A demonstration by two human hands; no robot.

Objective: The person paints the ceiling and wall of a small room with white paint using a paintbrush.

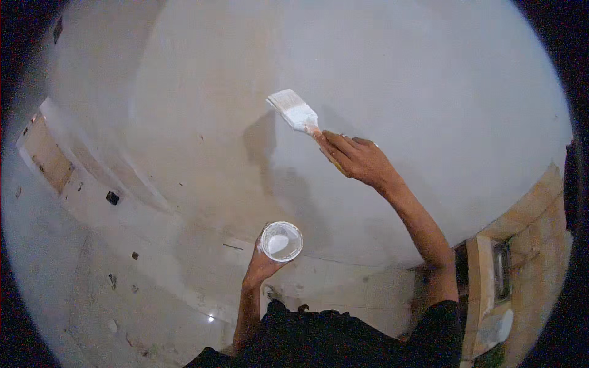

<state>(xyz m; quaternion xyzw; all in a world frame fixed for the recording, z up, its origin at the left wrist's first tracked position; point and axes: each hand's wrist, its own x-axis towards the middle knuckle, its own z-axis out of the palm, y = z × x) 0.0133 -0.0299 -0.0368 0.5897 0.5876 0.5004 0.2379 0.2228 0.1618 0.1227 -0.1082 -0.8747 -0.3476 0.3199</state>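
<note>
My right hand (359, 158) is closed round the handle of a wide paintbrush (296, 111), raised in front of the wall (392, 80). White paint coats the brush head, which points up and to the left. Whether the bristles touch the wall, I cannot tell. Lower down, my left hand (262, 265) grips a small round paint tub (282, 241) from its left side and below. White paint shows inside it, and its rim is smeared white. Pale white-grey covers the wall's right part, while a browner stretch lies left of the brush.
A dark square piece (112, 198) and scattered bits show at the left, along with a pale-framed brown panel (48, 153). At the lower right is a wooden frame (485, 276) with a dark opening. A small bright light spot (211, 318) shows near my left forearm.
</note>
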